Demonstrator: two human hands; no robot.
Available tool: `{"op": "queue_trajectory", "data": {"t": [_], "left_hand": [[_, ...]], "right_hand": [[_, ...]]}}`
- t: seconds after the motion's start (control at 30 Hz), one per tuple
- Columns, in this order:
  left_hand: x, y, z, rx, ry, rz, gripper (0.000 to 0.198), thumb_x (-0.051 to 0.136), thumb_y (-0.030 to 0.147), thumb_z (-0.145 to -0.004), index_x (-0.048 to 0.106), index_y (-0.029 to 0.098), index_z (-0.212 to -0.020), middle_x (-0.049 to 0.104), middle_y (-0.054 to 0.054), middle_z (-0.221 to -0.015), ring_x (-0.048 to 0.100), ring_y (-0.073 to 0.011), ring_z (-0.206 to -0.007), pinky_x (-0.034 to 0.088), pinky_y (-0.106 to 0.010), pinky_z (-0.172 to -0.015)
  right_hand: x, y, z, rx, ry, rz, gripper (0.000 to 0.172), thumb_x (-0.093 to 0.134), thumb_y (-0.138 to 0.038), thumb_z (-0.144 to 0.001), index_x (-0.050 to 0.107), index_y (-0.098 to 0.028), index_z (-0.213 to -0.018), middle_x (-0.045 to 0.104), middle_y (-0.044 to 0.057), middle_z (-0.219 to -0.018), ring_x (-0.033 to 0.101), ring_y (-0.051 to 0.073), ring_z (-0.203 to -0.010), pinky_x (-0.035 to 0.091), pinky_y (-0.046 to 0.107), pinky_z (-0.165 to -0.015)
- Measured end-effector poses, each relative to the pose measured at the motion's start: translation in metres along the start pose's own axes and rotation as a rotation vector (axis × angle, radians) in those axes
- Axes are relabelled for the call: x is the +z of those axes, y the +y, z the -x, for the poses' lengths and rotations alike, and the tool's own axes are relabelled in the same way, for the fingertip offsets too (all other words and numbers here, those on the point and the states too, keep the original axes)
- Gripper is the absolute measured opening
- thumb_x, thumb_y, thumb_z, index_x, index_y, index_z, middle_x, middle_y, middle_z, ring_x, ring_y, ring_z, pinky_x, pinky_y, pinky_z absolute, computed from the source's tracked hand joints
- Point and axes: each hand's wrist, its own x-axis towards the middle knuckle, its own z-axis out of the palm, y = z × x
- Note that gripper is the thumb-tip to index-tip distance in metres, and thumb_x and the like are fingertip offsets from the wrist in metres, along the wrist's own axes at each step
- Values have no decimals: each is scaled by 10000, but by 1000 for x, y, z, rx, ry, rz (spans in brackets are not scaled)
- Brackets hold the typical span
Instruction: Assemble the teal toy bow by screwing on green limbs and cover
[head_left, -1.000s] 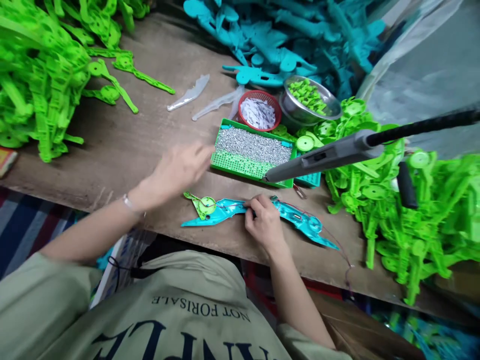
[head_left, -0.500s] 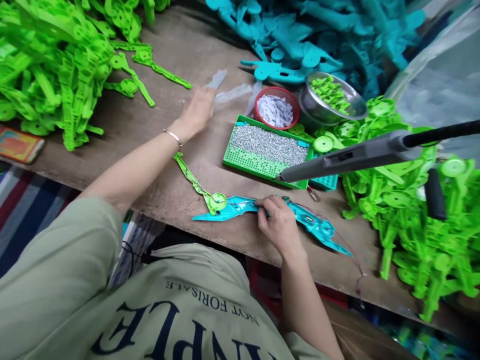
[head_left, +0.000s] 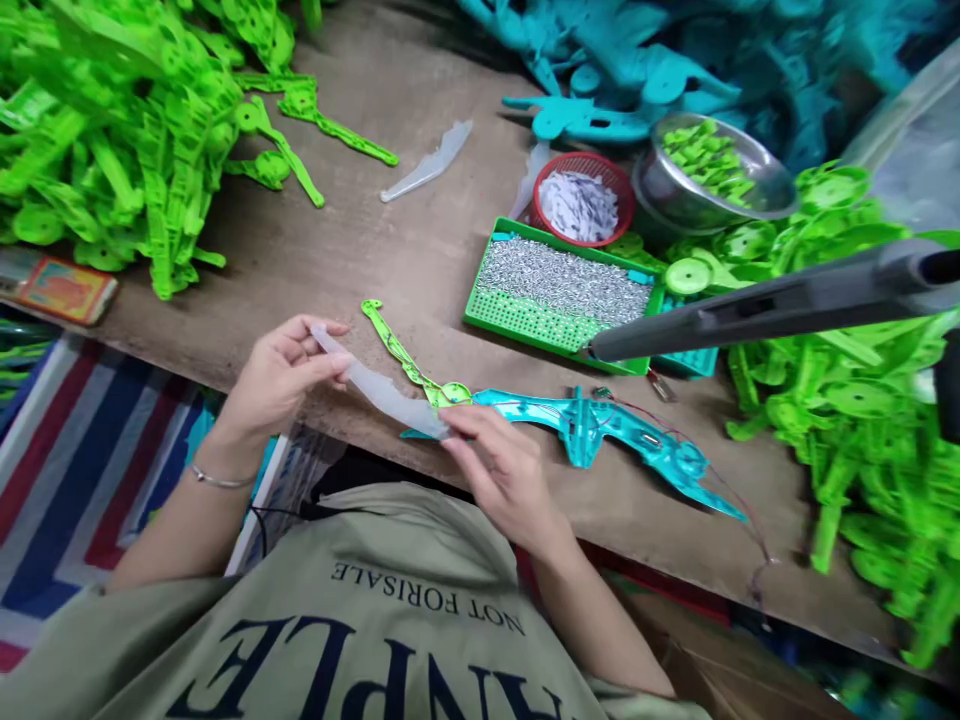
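A curved, translucent white plastic strip is stretched between my two hands above the table's front edge. My left hand pinches its upper left end. Its lower right end is held by the thumb and fingers of my right hand. Just behind the strip lies a blue plastic shell with its hollow side up, thin wires running along it. A green plastic arm with wiring adjoins the shell's left part. Where the two meet is partly hidden by the strip and my right hand.
A second translucent strip lies farther back. A green tray of small metal pieces, a red basket and a metal bowl stand behind the shell. A grey tool hangs at right. Green parts and blue parts are piled around.
My left hand has come back from the rear strips to the front, now with one strip in it. My right hand has left the blue shell and taken the strip's other end.
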Motion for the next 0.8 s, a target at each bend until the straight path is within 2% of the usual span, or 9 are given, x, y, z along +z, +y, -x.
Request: {"op": "queue_trajectory", "data": {"t": [0.1, 0.2, 0.27, 0.37, 0.47, 0.57, 0.8], "left_hand": [[13, -22, 8, -107, 99, 218, 515, 881, 369, -671, 605, 178, -1060, 720, 13, -794, 702, -123, -662, 605, -209, -574], [27, -33, 11, -198, 44, 289, 549, 903, 357, -652, 576, 172, -1052, 728, 11, -821, 713, -123, -687, 618, -209, -589], [33, -37, 8, -209, 32, 306, 588, 910, 344, -643, 546, 181, -1076, 714, 36, -785, 710, -116, -661, 618, -206, -584], [36, -40, -4, -172, 45, 290, 695, 909, 320, -643, 477, 207, -1175, 702, 65, -747, 715, -117, -633, 617, -204, -582], [37, -43, -15, -157, 21, 256, 798, 896, 314, -654, 402, 221, -1274, 696, 76, -739, 728, -132, -634, 622, -215, -589], [42, -46, -19, -157, 6, 240, 824, 880, 307, -664, 372, 221, -1308, 681, 85, -731, 733, -139, -642, 621, -217, -588], [48, -53, -19, -142, 12, 211, 861, 847, 282, -683, 351, 228, -1385, 647, 107, -715, 721, -123, -629, 614, -217, -594]], "right_hand": [[27, 0, 8, 128, 40, -100, 198, 616, -240, -972, 699, -215, -1149, 764, 77, -1065, 740, 165, -910, 643, 322, -805], [39, 2, 11, 275, 85, -195, 184, 644, -311, -953, 691, -218, -1104, 776, 50, -980, 745, 148, -775, 650, 293, -709], [37, 4, 9, 298, 118, -175, 159, 654, -317, -942, 681, -222, -1066, 779, 50, -992, 753, 159, -803, 648, 305, -727], [26, 12, 3, 236, 216, -5, 75, 616, -258, -954, 672, -224, -992, 776, 66, -1021, 744, 194, -943, 618, 371, -861], [18, 23, -3, 184, 281, 118, 85, 582, -227, -961, 667, -217, -960, 768, 68, -960, 722, 207, -939, 581, 394, -873], [19, 30, -7, 174, 234, 155, 117, 563, -241, -971, 674, -209, -990, 762, 74, -972, 703, 210, -933, 559, 392, -859], [22, 31, -11, 197, 112, 222, 286, 490, -296, -1017, 701, -199, -1184, 756, 98, -1124, 649, 231, -1056, 488, 421, -950]]}}
